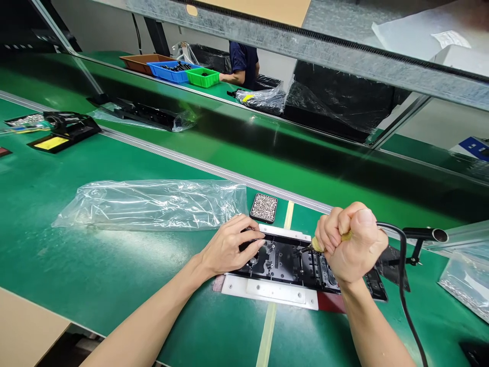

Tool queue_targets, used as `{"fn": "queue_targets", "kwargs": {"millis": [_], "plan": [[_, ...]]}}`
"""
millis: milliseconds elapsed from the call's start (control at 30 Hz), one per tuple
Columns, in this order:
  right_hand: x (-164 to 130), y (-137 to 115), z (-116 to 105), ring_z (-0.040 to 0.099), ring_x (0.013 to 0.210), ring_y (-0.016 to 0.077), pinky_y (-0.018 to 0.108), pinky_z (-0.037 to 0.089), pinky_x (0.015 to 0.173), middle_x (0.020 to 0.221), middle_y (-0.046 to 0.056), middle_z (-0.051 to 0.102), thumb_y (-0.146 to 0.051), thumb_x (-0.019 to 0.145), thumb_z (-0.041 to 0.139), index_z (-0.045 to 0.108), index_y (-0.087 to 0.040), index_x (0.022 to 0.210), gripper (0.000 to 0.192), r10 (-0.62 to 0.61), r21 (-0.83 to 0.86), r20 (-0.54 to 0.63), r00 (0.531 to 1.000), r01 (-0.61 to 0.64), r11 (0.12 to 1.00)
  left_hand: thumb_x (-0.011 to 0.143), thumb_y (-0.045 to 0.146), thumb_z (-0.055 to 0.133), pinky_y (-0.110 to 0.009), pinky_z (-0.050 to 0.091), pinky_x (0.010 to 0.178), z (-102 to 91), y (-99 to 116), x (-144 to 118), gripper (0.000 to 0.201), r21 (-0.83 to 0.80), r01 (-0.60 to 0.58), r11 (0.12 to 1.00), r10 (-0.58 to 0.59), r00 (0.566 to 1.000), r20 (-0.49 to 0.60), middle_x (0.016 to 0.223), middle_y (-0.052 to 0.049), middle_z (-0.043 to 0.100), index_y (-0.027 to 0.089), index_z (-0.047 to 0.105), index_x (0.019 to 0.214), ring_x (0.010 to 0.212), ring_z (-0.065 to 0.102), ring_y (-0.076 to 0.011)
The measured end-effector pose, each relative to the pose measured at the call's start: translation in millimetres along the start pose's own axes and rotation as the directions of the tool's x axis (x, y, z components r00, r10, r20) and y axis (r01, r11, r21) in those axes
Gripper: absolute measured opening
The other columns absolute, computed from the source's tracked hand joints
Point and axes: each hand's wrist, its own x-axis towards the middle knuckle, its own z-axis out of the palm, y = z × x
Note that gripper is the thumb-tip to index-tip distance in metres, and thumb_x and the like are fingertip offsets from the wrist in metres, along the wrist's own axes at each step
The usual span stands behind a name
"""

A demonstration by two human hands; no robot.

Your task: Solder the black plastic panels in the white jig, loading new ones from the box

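My right hand [353,242] is closed in a fist, thumb on top, around the yellow handle of a corded soldering iron [317,244]. The iron's thin tip points down and left into a long black plastic housing [284,260], which has ribs and small posts inside. My left hand [233,242] rests over the housing's left end, thumb and fingers apart and curved, touching it; I see nothing held between them. The housing lies in a white fixture [269,291] with strips along its long sides. Behind it stands a small black tray [264,208] full of tiny metal pieces.
A clear plastic bag [160,204] lies to the left. An iron stand [420,239] and a bag of small metal parts [468,283] are at right. Another soldering stand [69,127] sits far left. Beyond the green divider, a person [244,63] is beside colored bins [173,72].
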Motion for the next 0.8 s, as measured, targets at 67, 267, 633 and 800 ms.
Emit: {"fn": "queue_targets", "kwargs": {"millis": [67, 267, 633, 800], "plan": [[0.0, 0.4, -0.1, 0.029, 0.035, 0.0057, 0.018, 0.024, 0.032, 0.047, -0.007, 0.034, -0.041, 0.099, 0.060, 0.041, -0.020, 0.060, 0.048, -0.002, 0.002, -0.001, 1.000, 0.002, 1.000, 0.101, 0.021, 0.060, -0.040, 0.050, 0.082, 0.1, 0.1, 0.2, 0.016, -0.003, -0.003, 1.000, 0.003, 1.000, -0.001, 0.101, -0.008, 0.068, 0.017, 0.075, 0.107, 0.090, 0.061, -0.0195], [-0.4, 1.0, 0.3, 0.028, 0.035, 0.0052, 0.018, 0.023, 0.032, 0.047, -0.007, 0.034, -0.041, 0.099, 0.060, 0.040, -0.020, 0.060, 0.048, -0.005, 0.004, -0.005, 1.000, 0.005, 1.000, 0.101, 0.020, 0.061, -0.039, 0.050, 0.082, -0.3, 0.6, 0.1, 0.015, -0.005, -0.008, 1.000, 0.008, 1.000, -0.004, 0.101, -0.008, 0.068, 0.017, 0.075, 0.107, 0.090, 0.061, -0.0194], [0.2, 0.3, 0.2, 0.030, 0.035, 0.0062, 0.018, 0.024, 0.031, 0.047, -0.007, 0.035, -0.042, 0.098, 0.060, 0.041, -0.020, 0.061, 0.047, 0.018, -0.003, -0.005, 1.000, -0.018, 1.000, 0.101, 0.021, 0.061, -0.039, 0.050, 0.082, -0.2, 0.5, 0.6, 0.016, -0.002, -0.004, 1.000, 0.004, 1.000, -0.005, 0.101, -0.008, 0.068, 0.017, 0.075, 0.108, 0.090, 0.061, -0.0197], [0.4, 0.5, 0.8, 0.029, 0.035, 0.0057, 0.018, 0.024, 0.032, 0.046, -0.007, 0.034, -0.040, 0.098, 0.060, 0.040, -0.020, 0.061, 0.047, -0.004, 0.001, -0.001, 1.000, 0.004, 1.000, 0.101, 0.022, 0.061, -0.040, 0.050, 0.083, 0.4, -1.2, -0.8, 0.016, -0.009, -0.005, 1.000, 0.005, 1.000, 0.002, 0.102, -0.008, 0.068, 0.017, 0.074, 0.109, 0.090, 0.061, -0.0197]]}}
